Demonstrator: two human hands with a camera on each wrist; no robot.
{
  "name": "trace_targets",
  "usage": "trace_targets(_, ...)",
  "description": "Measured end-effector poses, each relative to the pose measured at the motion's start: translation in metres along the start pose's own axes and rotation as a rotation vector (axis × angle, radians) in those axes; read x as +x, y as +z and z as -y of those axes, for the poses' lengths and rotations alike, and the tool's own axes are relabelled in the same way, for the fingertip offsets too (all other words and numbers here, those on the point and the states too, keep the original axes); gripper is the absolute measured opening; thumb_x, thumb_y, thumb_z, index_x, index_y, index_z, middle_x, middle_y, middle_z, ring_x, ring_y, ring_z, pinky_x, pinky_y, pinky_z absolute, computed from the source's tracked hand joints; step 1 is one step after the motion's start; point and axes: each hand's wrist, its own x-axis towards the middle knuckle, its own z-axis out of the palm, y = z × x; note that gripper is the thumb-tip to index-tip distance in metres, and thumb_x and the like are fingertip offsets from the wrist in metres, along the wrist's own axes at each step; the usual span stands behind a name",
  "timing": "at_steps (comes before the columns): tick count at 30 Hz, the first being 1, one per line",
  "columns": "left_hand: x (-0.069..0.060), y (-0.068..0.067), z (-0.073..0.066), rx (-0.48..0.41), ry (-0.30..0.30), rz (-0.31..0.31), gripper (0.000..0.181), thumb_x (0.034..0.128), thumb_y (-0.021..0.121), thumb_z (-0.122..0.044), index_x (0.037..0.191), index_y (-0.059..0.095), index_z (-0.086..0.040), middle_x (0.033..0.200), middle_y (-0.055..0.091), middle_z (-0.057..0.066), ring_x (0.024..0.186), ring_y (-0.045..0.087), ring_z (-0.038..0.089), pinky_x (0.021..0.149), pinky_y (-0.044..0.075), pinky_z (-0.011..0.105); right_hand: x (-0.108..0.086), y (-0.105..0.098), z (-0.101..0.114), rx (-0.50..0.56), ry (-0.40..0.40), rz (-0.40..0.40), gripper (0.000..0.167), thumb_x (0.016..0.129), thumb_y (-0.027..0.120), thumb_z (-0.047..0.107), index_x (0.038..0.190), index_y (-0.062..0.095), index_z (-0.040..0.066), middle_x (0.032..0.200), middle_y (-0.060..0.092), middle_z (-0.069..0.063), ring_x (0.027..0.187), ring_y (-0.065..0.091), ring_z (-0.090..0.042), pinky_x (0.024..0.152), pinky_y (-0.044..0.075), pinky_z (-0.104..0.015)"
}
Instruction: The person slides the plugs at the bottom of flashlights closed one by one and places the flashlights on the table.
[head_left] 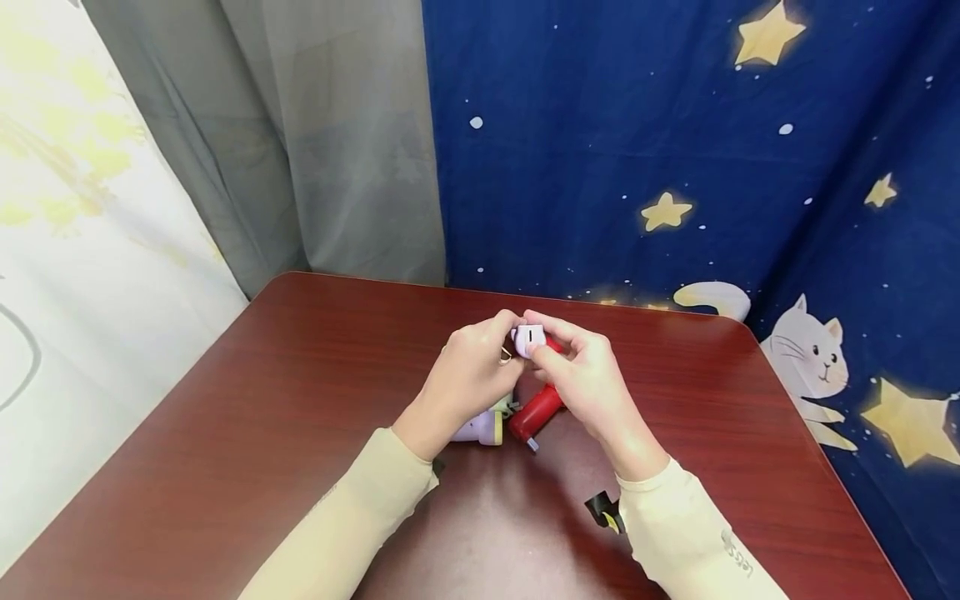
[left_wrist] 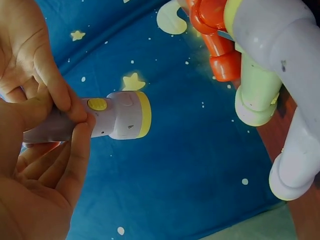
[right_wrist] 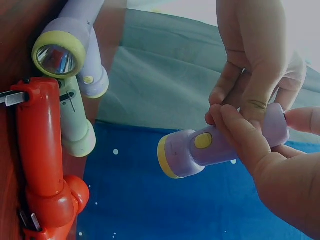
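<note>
Both hands hold a purple flashlight (head_left: 529, 336) above the far half of the table, its tail end with a dark slot turned toward the head camera. The left hand (head_left: 472, 367) grips the flashlight's body from the left. From the other side, the right hand (head_left: 588, 375) pinches it, the thumb on its tail end. A yellow switch and yellow head rim show on the held flashlight (right_wrist: 182, 155) in the right wrist view. Fingers cover most of its middle.
Under the hands on the brown table (head_left: 300, 400) lie a red flashlight-like body (head_left: 536, 411) with metal prongs out, a purple flashlight (head_left: 480, 427) with a yellow rim and a light green one (right_wrist: 77, 120). Curtains hang behind; black straps sit by the wrists.
</note>
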Motion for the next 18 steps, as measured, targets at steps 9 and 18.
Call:
trace_targets(9,-0.0011,0.0023,0.0033,-0.004,-0.018,0.016,0.026,0.0854,0.08,-0.005,0.109,0.069,-0.006,0.084,0.074,0.005,0.069,0.065,0.015,0.066,0.058,0.028,0.0014,0.0027,-0.0032,-0.017,0.007,-0.005,0.046,0.1,0.067,0.008,0.146,0.066,0.011,0.139,0.072,-0.015,0.091,0.076,-0.014,0.083,0.066,-0.029)
trace_targets(18,0.0011,0.0034,0.003,-0.049,-0.069,0.018,0.026,0.0875,0.084,-0.016,0.107,0.068,-0.01,0.087,0.076,0.003,0.073,0.072,0.013,0.069,0.06,0.028,0.002,0.0017,-0.0032,-0.177,-0.067,-0.015,0.043,0.104,0.065,0.014,0.147,0.063,0.009,0.137,0.072,-0.018,0.1,0.081,-0.025,0.086,0.065,-0.03)
